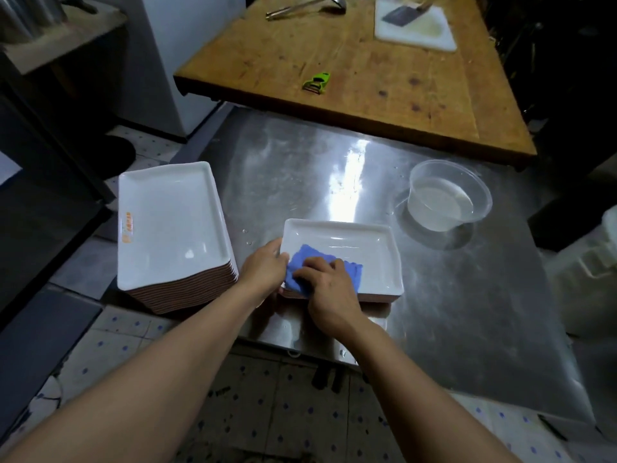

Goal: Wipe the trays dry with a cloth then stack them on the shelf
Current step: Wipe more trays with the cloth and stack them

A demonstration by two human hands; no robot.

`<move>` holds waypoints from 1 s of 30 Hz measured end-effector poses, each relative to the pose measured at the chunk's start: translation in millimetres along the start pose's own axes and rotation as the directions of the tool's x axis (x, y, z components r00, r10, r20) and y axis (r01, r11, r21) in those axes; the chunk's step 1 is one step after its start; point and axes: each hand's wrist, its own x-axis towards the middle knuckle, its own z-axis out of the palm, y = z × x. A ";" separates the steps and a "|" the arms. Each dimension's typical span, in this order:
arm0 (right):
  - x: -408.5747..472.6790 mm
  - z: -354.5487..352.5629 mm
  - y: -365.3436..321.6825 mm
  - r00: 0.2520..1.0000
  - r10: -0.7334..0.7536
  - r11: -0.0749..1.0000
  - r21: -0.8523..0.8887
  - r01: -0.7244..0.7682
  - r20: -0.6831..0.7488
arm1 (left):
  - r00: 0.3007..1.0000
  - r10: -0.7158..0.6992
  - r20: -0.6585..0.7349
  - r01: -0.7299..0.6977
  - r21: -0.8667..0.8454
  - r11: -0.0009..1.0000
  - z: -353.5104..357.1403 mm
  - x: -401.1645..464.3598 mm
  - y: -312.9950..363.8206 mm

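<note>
A white rectangular tray (367,248) lies on the steel table (467,295) near its front edge. A blue cloth (309,259) is bunched in the tray's near left corner. My right hand (325,287) presses on the cloth with curled fingers gripping it. My left hand (263,267) holds the tray's left rim. A tall stack of white trays (170,222) with brown undersides stands at the table's left edge, hanging partly over it.
A clear plastic tub (447,198) with water sits at the right back of the steel table. Behind it lies a wooden board table (367,78) with a green peeler (317,82), a white cutting board (414,23) and a ladle. Dark shelving stands to the left.
</note>
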 end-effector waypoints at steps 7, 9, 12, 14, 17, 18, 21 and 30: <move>39.4 -2.9 11.9 0.995 0.086 0.994 -0.078 -0.082 0.048 | 0.995 -0.045 0.085 0.053 -0.091 0.994 -3.9 4.6 -5.3; 53.6 -5.6 12.2 0.994 0.098 0.991 -0.101 -0.092 0.050 | 0.995 -0.057 0.086 0.064 -0.080 0.995 -4.3 4.5 -4.9; 64.7 -7.9 12.9 0.994 0.103 0.983 -0.154 -0.098 0.024 | 0.992 -0.075 0.100 0.083 -0.079 0.993 -5.6 4.2 -3.7; 64.0 -6.7 12.9 0.996 0.089 0.981 -0.175 -0.084 0.022 | 0.993 -0.067 0.100 0.074 -0.068 0.995 -6.0 4.5 -3.3; 54.8 -6.1 14.9 0.997 0.065 0.984 -0.169 -0.056 0.050 | 0.995 -0.057 0.087 0.063 -0.064 0.996 -4.7 4.7 -2.1; 49.8 -6.7 16.0 0.997 0.053 0.985 -0.169 -0.042 0.060 | 0.995 -0.063 0.079 0.068 -0.068 0.995 -4.3 4.7 -1.9; 31.6 -8.9 19.8 0.997 0.009 0.989 -0.150 0.003 0.082 | 0.998 -0.050 0.041 0.052 -0.034 0.998 -4.3 2.9 -1.0; -9.7 -35.2 55.3 0.979 0.205 0.956 -0.213 -0.202 -0.007 | 0.995 0.027 -0.096 -0.004 0.235 0.972 4.2 -2.6 -0.5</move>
